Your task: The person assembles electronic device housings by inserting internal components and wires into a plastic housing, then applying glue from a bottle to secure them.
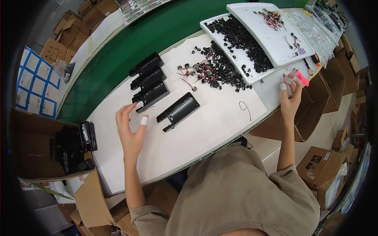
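the right hand (290, 103) has its fingers closed around a small clear bottle (290, 77) with a bright pink piece (302, 78) at its side, held up near the table's right edge. the left hand (132, 137) is loosely open, thumb and fingers spread, a white wrap on the thumb; its fingertips are close to the nearest of three black housings (154, 94) standing in a row, and whether they touch is hard to tell. one more black housing (181, 110) lies alone on the white sheet (216, 126), right of that hand. beyond it spread wired parts (191, 70) and small black pieces (230, 76), beside two overlapping white trays (271, 43).
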Tool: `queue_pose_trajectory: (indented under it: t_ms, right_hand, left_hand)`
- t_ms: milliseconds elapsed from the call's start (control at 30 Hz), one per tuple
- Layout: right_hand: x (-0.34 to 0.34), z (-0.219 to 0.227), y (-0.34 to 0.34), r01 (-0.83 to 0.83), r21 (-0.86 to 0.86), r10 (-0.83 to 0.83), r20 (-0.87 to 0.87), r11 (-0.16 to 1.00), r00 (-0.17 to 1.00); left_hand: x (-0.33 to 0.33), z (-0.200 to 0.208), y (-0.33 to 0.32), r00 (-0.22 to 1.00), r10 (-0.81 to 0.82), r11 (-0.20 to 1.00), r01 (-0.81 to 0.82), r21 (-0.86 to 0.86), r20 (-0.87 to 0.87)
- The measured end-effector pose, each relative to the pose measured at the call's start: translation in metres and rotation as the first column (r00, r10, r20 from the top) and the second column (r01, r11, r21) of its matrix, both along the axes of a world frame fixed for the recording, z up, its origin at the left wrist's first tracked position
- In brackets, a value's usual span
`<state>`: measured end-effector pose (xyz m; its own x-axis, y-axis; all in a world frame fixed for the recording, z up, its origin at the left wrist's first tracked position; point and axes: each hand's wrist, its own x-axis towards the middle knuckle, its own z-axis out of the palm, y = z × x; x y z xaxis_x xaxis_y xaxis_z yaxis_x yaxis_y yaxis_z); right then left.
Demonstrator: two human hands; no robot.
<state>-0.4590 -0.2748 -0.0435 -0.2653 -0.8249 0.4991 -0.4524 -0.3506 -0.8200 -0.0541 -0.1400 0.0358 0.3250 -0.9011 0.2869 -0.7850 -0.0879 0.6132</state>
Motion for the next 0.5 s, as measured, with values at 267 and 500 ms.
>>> queue_pose_trajectory:
  t_ms: [267,500]
  right_hand:
    - [0.000,0.004,0.007,0.114,-0.055,-0.120,-0.133,0.992,0.984]
    - [0.035,0.041,0.037,-0.024,-0.306,-0.131,-0.476,0.952,0.869]
  left_hand:
    - [-0.002,-0.022,-0.012,0.995,-0.008,1.000,0.008,0.001,0.099]
    - [-0.003,-0.037,-0.009,0.993,0.091,0.994,-0.087,-0.063,0.070]
